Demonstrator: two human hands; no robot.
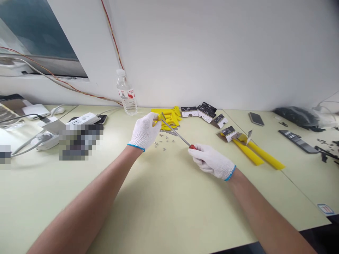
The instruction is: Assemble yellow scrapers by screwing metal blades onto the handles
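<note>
My left hand, in a white knit glove with a blue cuff, grips a yellow plastic piece against the edge of a yellow pile. My right hand, gloved the same way, holds a red-handled screwdriver by its handle. The screwdriver's steel shaft reaches across to the piece in my left hand, and its tip seems to touch that piece. Several small metal screws lie loose on the desk between my hands. A flat grey metal strip lies beneath the shaft.
Two yellow-handled brushes and several black-labelled card packages lie to the right. A plastic water bottle, a white power strip, a phone and a black bag sit along the pale desk's back.
</note>
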